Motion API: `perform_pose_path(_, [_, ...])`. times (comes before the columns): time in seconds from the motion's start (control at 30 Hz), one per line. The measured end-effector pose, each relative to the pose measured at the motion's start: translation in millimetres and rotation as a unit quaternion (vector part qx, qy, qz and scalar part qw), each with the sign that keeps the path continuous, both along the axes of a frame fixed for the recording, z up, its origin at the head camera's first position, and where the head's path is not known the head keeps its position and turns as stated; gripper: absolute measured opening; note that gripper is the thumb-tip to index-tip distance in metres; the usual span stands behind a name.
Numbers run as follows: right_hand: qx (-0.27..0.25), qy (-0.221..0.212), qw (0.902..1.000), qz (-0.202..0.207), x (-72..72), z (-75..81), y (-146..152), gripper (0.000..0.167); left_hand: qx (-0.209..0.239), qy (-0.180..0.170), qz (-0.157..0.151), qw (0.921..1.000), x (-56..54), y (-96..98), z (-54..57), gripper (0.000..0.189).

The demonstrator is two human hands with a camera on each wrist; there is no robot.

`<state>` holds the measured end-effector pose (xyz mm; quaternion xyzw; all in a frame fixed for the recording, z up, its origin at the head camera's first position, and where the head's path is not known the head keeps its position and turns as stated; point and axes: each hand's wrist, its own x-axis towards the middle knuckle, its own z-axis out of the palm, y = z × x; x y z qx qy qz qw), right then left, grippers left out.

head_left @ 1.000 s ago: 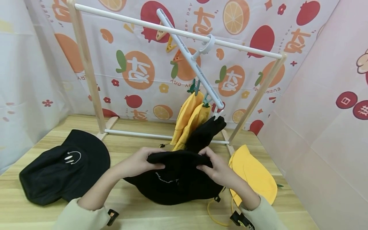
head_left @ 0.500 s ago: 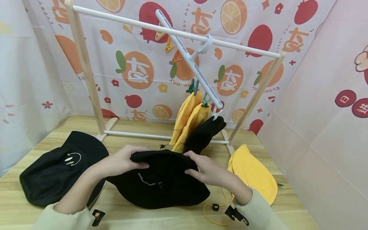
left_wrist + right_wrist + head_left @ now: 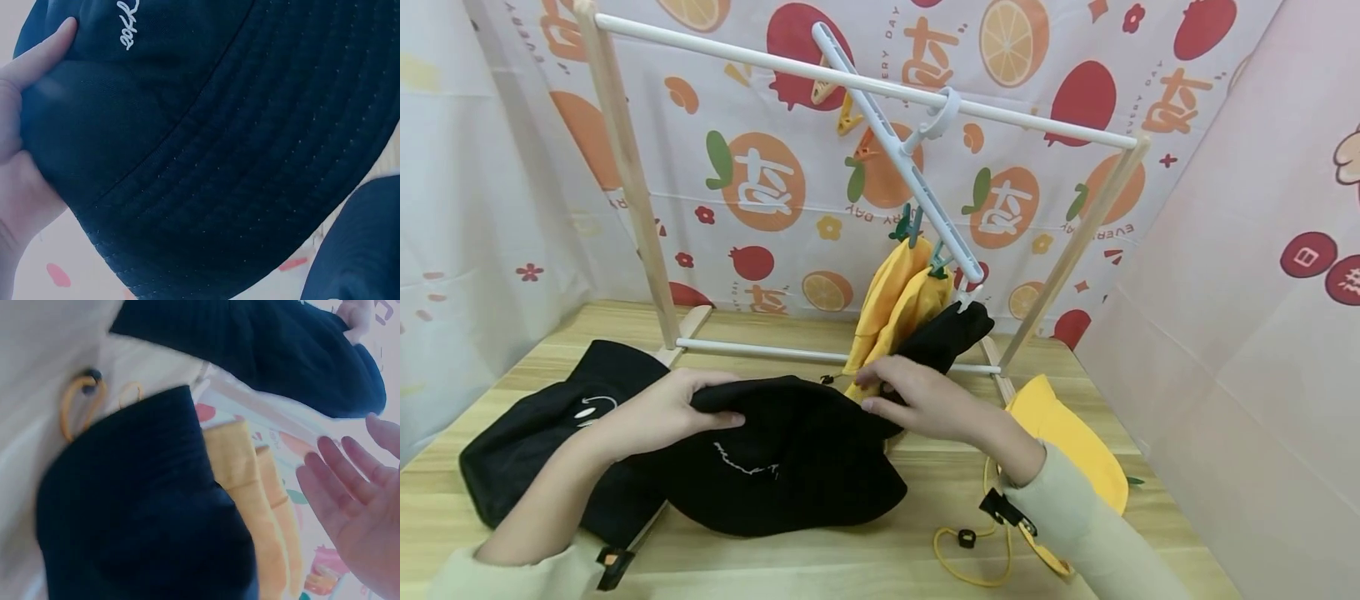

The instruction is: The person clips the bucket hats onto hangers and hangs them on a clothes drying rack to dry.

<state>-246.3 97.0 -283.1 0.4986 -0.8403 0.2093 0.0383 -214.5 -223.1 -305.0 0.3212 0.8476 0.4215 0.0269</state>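
Note:
My left hand (image 3: pixel 662 408) grips the crown of a black bucket hat (image 3: pixel 790 475) with white script stitching; the left wrist view shows its thumb lying on the cloth (image 3: pixel 119 112). My right hand (image 3: pixel 921 396) is off that hat, its fingers extended and apart from it in the right wrist view. Behind the right hand, a black hat (image 3: pixel 951 329) hangs from a white clip beside two yellow hats (image 3: pixel 887 312) on green clips. All three hang from one end of a pale blue hanger (image 3: pixel 895 150).
A white-barred wooden rack (image 3: pixel 632 167) carries the hanger, whose far end has unused clips (image 3: pixel 847 117). A black hat with a smiley face (image 3: pixel 550 442) lies at left, partly under the held hat. A yellow hat (image 3: pixel 1067 442) with a cord (image 3: pixel 973 579) lies at right.
The held black hat has moved left, now overlapping the smiley hat. My right hand has let go of its edge and sits nearer the hanging hats.

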Motion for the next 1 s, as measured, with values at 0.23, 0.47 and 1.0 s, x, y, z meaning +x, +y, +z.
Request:
perform_pose_path(0.23, [0.047, 0.183, 0.9818, -0.022, -18.9, 25.9, -22, 0.028, -0.026, 0.039, 0.059, 0.9972, 0.1, -20.5, 3.4, 0.027])
perform_pose_path(0.47, [0.147, 0.302, 0.9403, -0.057, -48.9, 35.4, -30, 0.047, -0.073, 0.035, 0.148, 0.9856, 2.8, -42.4, 6.4, 0.039])
perform_pose_path(1.0, [0.182, 0.334, 0.9228, -0.06, -64.4, 28.5, -8, 0.016, 0.057, -0.012, 0.325, 0.944, -11.7, -34.0, 3.5, 0.055])
